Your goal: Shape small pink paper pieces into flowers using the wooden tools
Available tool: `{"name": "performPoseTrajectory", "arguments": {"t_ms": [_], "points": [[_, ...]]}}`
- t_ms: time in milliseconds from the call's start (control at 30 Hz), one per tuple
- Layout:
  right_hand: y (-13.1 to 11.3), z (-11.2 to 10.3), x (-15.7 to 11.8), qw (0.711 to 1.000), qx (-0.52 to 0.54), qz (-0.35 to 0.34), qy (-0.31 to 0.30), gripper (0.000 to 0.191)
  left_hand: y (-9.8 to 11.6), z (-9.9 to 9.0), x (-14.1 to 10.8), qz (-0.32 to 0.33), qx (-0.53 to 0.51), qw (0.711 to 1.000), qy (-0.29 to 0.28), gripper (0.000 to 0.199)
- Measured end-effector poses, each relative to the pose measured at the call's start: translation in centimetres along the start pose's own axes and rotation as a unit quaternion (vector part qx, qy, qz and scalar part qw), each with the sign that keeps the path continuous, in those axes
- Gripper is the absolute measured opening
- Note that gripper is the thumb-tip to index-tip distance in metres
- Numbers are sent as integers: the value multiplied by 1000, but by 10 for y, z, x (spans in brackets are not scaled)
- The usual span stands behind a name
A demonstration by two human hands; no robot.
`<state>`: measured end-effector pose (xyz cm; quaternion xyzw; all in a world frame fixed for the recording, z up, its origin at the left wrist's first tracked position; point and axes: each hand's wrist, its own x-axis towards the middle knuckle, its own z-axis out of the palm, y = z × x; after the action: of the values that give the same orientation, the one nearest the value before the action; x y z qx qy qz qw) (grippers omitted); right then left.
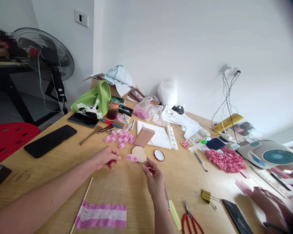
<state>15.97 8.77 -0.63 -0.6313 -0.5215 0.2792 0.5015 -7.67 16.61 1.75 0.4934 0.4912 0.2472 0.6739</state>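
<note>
My left hand is closed in a pinch above the table, left of a small pink-and-white fabric piece. Whatever its fingertips hold, if anything, is too small to make out. My right hand hovers just below a round wooden disc, its fingers curved and apart with nothing seen in them. The fabric piece overlaps the disc's left edge. Behind the disc leans a brown block. More pink-and-white pieces lie in a loose group beyond my left hand. Nearer me, a striped pink-and-white pleated strip lies against a thin stick.
Red-handled pliers, a yellow paper strip and a binder clip lie at the right front. A red-rimmed lid sits beyond my right hand. Another person's hands work at far right. Phones lie left.
</note>
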Motion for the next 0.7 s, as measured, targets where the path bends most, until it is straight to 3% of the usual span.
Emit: {"name": "performPoseTrajectory", "arguments": {"t_ms": [67, 133, 267, 700], "points": [[-9, 5, 2, 995, 90, 36, -13, 47, 4, 1, -8, 6, 3, 1000, -11, 36], [-16, 6, 2, 993, 113, 39, -12, 41, 6, 2, -16, 9, 6, 1000, -18, 36], [-27, 0, -3, 994, 103, 28, -13, 32, 9, 6, -30, 13, 14, 1000, -23, 38], [-41, -7, -21, 999, 1, 25, -23, 45, 11, 19, -53, 59, 48, 997, 2, 43]]}}
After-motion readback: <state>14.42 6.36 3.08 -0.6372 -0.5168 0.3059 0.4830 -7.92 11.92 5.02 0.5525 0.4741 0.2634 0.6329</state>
